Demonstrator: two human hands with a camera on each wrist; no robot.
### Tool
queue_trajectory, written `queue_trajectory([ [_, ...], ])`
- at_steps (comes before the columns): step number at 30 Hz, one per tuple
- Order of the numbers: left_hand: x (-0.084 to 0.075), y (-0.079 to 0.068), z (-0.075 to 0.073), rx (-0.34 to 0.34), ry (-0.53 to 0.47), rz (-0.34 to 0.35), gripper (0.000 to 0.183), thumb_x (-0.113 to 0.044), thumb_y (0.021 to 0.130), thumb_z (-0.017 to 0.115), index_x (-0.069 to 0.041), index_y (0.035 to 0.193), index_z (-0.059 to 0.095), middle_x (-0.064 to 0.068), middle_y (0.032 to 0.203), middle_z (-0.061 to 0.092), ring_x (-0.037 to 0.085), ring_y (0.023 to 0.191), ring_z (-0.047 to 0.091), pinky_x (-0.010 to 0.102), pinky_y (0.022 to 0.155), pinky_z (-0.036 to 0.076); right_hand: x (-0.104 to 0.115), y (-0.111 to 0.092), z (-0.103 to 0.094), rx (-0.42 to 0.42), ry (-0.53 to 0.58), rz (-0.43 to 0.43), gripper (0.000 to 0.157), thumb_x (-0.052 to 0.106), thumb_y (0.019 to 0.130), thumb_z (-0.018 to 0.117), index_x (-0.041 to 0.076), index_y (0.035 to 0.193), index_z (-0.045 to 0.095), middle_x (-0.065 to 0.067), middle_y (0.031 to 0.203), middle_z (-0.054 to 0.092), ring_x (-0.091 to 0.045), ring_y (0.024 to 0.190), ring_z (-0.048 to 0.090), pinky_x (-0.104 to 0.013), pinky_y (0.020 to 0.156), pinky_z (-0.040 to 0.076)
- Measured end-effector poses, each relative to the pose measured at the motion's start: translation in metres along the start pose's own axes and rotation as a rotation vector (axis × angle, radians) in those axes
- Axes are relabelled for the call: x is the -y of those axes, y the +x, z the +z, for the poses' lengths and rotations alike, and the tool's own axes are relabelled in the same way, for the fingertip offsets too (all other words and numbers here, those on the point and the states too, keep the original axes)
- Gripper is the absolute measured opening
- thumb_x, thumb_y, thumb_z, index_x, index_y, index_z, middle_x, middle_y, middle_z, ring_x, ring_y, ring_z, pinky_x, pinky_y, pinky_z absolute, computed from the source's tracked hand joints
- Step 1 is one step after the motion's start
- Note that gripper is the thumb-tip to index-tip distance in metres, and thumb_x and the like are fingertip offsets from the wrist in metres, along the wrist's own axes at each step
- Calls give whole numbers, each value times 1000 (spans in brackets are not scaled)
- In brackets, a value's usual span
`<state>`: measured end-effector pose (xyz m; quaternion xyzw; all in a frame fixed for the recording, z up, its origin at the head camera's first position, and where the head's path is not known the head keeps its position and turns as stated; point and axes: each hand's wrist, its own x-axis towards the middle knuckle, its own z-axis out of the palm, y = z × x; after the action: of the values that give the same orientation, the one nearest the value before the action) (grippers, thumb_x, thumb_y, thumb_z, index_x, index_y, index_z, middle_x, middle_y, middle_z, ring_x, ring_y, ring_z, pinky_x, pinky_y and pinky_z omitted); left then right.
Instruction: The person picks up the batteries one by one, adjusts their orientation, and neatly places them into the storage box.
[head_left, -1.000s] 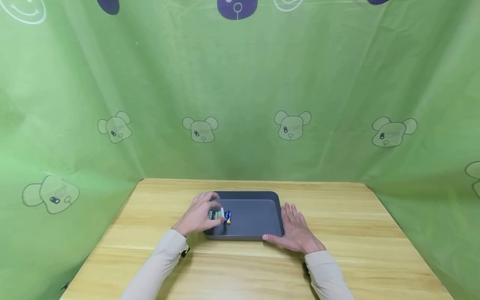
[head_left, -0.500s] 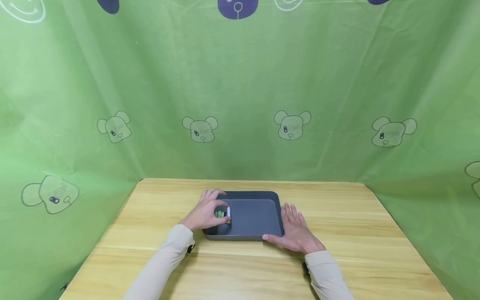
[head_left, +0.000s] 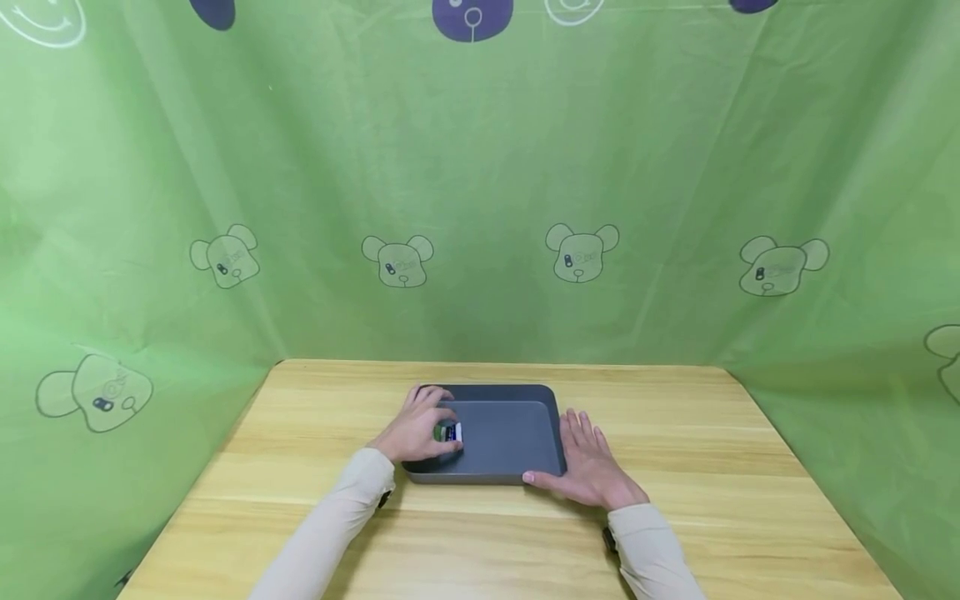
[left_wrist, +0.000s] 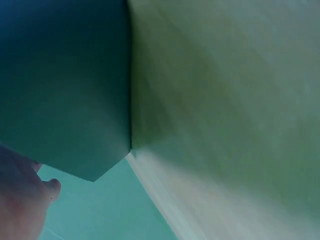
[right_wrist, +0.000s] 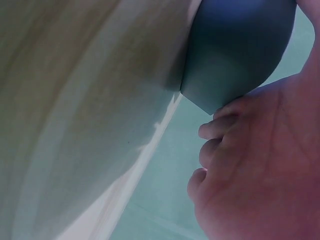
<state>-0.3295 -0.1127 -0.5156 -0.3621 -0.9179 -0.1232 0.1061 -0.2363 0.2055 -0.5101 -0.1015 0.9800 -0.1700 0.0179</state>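
Inside the left end of a dark grey rectangular tray [head_left: 510, 442], my left hand [head_left: 416, 429] pinches a white battery [head_left: 459, 432] between thumb and index finger. Beside it, a row of small batteries, with a blue one [head_left: 451, 434] and a green one [head_left: 438, 432], is partly covered by the fingers. My right hand [head_left: 592, 467] rests against the tray's right side, fingers straight, thumb at the front rim. In the left wrist view, the tray wall [left_wrist: 65, 100] hides the batteries; only part of the hand [left_wrist: 22, 195] shows. The right wrist view has the right hand [right_wrist: 260, 165] touching the tray [right_wrist: 235, 50].
The tray stands on a light wooden table [head_left: 675, 417], toward its back edge. A green curtain [head_left: 480, 317] with bear prints surrounds the back and both sides.
My left hand has moved a little to the right and down over the tray, carrying the white battery to the right end of the row. My right hand stays where it was.
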Motion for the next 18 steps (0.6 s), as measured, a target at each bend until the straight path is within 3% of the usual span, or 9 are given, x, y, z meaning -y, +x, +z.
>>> queue_trajectory([
  [9,-2,3,3,4,53,47,46,-55,81,71,-18,108,74,10,136,56,29,131,45,58,117,26,0,0,-1,-7,-3,1,126,83,76,53,-7,154,11,-26,164,3,-45,152,3,-61,124,8],
  [18,-4,6,7,39,94,33,46,-58,82,68,-20,109,73,8,137,56,28,132,45,61,118,25,-1,0,3,2,4,5,127,83,75,54,-5,154,10,-25,164,4,-45,152,2,-61,124,7],
])
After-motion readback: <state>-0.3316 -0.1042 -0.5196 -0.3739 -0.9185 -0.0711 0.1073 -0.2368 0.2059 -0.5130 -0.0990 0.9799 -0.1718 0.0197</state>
